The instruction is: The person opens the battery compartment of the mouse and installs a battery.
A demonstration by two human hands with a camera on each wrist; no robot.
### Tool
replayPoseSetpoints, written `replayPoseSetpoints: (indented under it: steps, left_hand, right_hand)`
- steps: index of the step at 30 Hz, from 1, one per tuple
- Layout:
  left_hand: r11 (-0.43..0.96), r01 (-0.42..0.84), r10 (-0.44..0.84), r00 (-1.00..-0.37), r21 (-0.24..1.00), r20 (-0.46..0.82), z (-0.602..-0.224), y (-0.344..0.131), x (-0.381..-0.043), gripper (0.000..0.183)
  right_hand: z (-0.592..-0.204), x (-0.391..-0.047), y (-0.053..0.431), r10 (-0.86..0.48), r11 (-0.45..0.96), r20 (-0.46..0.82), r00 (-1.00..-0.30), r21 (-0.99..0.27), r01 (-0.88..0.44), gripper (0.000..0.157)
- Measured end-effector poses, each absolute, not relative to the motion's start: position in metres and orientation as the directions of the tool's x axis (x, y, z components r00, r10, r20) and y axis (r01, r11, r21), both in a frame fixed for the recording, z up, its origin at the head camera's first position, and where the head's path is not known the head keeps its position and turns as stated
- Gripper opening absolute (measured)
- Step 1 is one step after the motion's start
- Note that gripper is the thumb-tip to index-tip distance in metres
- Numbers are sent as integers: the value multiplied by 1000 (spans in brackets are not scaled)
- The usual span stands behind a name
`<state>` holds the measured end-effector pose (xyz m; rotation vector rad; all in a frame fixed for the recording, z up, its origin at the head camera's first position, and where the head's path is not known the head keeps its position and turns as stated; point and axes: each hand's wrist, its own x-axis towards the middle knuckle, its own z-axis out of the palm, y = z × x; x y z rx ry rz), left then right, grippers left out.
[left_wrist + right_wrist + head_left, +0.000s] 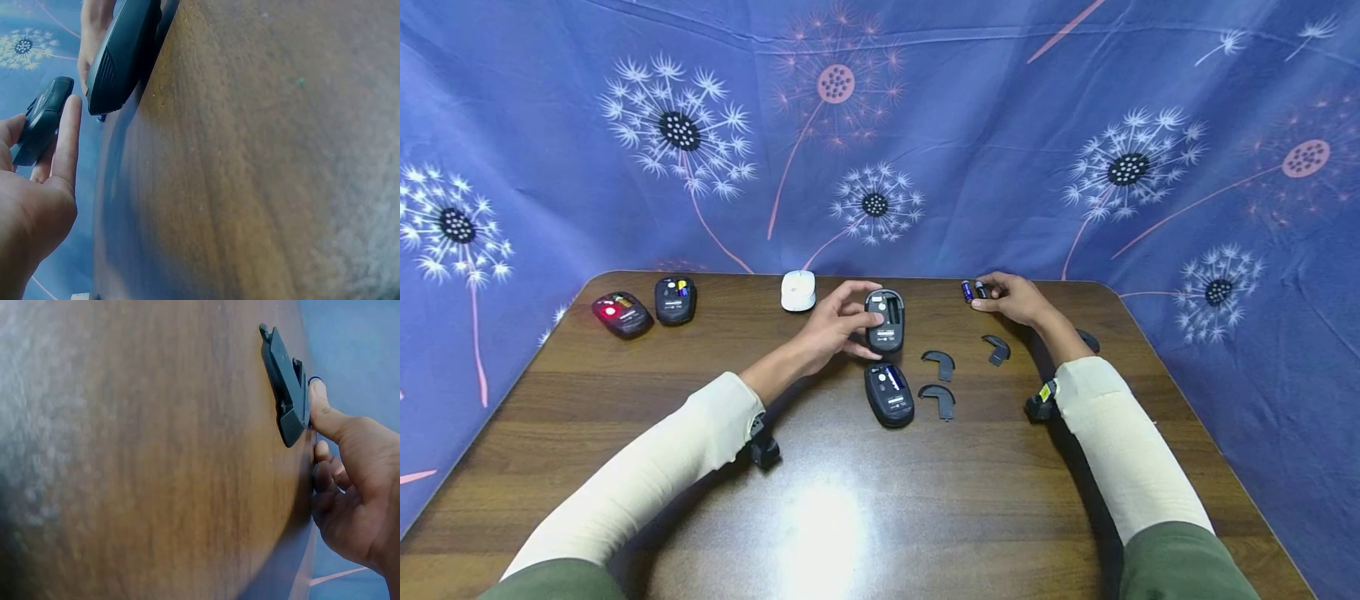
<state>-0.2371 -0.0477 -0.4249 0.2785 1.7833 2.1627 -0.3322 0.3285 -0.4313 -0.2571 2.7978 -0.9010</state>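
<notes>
My left hand holds a black computer mouse underside up, its battery slot uncovered; the left wrist view shows this mouse between thumb and fingers, off the table. At the back right, my right hand pinches a small dark battery between thumb and fingertips. Beside it a blue battery stands close. In the right wrist view the thumb hides most of the batteries. Just in front of the held mouse lies a second black mouse, overturned, a battery showing in its slot.
Curved black battery covers lie right of the mice, one cover nearer my right hand and another partly behind the right forearm. A white mouse stands at the back. Two overturned black mice sit back left, one glowing red.
</notes>
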Motion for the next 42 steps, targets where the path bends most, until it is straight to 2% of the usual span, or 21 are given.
replayPoseSetpoints:
  steps: [9, 18, 24, 35, 42]
  left_hand:
    - [-175, -123, 370, -928, 977, -51, -423, -49, -237, 60]
    - [-174, -125, 370, -928, 977, -53, -422, -51, -238, 62]
    - [-176, -124, 362, -931, 977, -53, -421, -52, -237, 62]
    - [-181, -120, 359, -932, 976, -48, -421, -54, -236, 59]
    - [-177, -115, 370, -928, 977, -42, -420, -55, -236, 63]
  right_hand:
    - [-428, -330, 335, -201, 775, -75, -977, -622, -111, 61]
    - [-421, -322, 344, -173, 575, -88, -981, -818, -28, 69]
    - [-420, -316, 348, -143, 391, -112, -983, -919, 48, 67]
    - [-415, -299, 345, -155, 377, -146, -977, -923, 78, 68]
    - [-411, -286, 340, -171, 333, -107, -979, -942, 44, 66]
